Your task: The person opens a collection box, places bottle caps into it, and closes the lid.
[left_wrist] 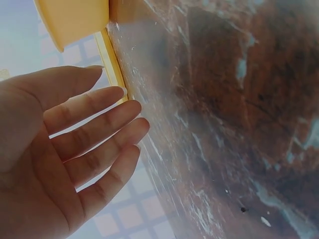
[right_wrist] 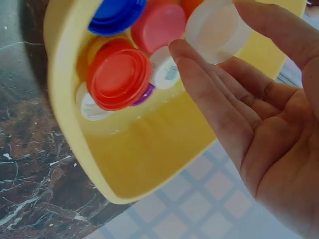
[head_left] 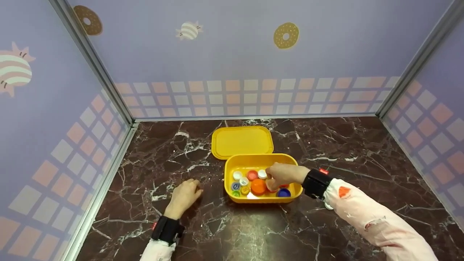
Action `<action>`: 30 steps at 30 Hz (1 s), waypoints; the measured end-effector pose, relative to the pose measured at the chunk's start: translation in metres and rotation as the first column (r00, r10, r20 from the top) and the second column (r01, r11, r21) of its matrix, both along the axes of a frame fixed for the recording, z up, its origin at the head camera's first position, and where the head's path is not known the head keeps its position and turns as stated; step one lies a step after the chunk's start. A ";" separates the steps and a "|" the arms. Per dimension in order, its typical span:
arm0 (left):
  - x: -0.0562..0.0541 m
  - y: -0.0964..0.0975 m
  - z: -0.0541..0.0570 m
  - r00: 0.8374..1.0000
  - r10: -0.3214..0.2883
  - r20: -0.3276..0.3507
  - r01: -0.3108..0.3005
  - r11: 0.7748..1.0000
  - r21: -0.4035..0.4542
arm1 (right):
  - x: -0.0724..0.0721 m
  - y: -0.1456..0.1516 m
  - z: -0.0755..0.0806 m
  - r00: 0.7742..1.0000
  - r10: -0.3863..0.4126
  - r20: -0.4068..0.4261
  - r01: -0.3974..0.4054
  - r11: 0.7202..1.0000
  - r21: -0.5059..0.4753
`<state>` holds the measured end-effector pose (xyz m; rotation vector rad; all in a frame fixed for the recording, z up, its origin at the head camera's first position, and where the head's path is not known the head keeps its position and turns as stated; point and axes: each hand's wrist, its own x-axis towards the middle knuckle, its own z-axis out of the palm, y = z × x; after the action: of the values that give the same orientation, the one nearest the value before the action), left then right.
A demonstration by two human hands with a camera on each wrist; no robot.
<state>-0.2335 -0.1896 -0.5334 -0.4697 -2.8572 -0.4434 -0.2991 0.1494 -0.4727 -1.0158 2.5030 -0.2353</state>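
Note:
My right hand (head_left: 284, 174) reaches into a yellow plastic box (head_left: 261, 200) of bottle caps. In the right wrist view, the thumb and fingers of my right hand (right_wrist: 259, 114) pinch a translucent white bottle cap (right_wrist: 218, 31) by its edge. Around it lie a red cap (right_wrist: 119, 77), a blue cap (right_wrist: 117, 15) and a pink cap (right_wrist: 159, 25). A large orange cap (head_left: 258, 186) sits mid-box, with several smaller caps to its left. My left hand (head_left: 184, 195) rests by the marble tabletop, left of the box; the left wrist view shows its fingers relaxed, holding nothing.
A yellow lid (head_left: 242, 141) lies flat behind the box, partly touching or overlapped by its rim. A small white object (head_left: 328, 206) shows partly beneath the right sleeve. Patterned panels (head_left: 250, 98) wall the marble table at the back and both sides.

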 end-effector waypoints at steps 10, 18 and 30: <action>0.000 0.000 0.000 1.000 -0.001 -0.001 0.001 1.000 0.027 | 0.003 0.000 -0.008 0.999 0.037 0.013 -0.037 0.999 0.015; 0.001 0.001 -0.002 1.000 -0.001 0.006 0.001 1.000 0.024 | 0.005 0.001 -0.010 0.997 0.077 0.013 -0.077 0.997 -0.023; 0.001 0.000 -0.002 1.000 0.001 0.014 -0.001 1.000 0.025 | -0.001 0.005 0.009 0.998 0.025 -0.054 -0.025 1.000 -0.012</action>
<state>-0.2329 -0.1895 -0.5350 -0.4628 -2.8615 -0.4831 -0.3002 0.1545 -0.4637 -1.0715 2.5384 -0.2199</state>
